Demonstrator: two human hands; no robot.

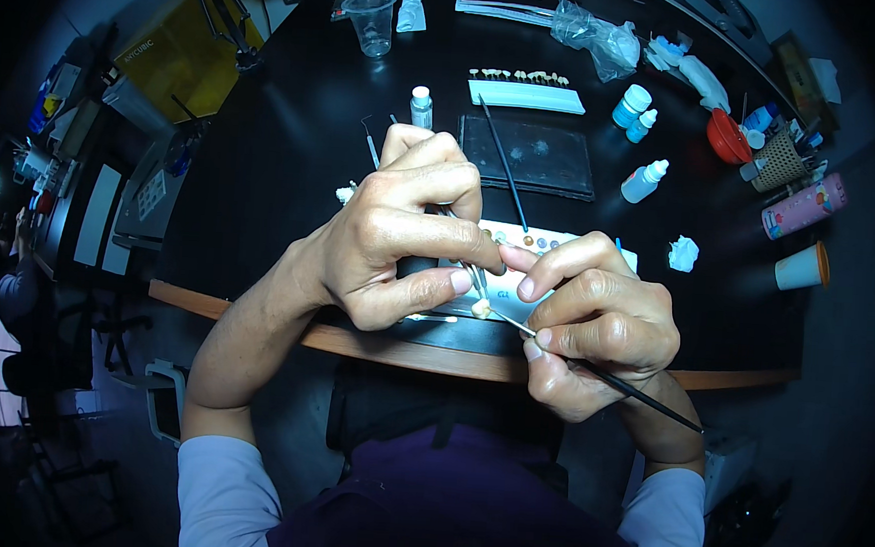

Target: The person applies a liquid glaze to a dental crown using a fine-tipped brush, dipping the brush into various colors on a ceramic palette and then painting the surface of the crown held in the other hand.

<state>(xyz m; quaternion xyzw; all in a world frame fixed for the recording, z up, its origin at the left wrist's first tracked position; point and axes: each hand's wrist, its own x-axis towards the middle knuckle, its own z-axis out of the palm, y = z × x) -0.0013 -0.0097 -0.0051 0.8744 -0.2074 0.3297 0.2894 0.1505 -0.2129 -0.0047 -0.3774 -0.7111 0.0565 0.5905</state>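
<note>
My left hand (400,236) is closed round slim metal tweezers (476,278) pointing down. At their tips sits a small cream tooth crown (481,308). My right hand (604,329) pinches a fine brush (640,394) with a dark handle that slants down to the right. Its thin tip reaches the crown's right side, and whether it touches cannot be made out. Fingers of both hands meet just above the crown. Beneath them lies a white palette (604,252) with small dabs of coloured paste, partly hidden by my hands.
A second brush (504,162) leans on a dark flat case (565,161). Behind it stands a white rack (528,97) with several small teeth. Dropper bottles (644,182), a crumpled tissue (683,253), a paper cup (802,267) and a red bowl (729,138) are to the right. A clear plastic cup (372,29) stands far left.
</note>
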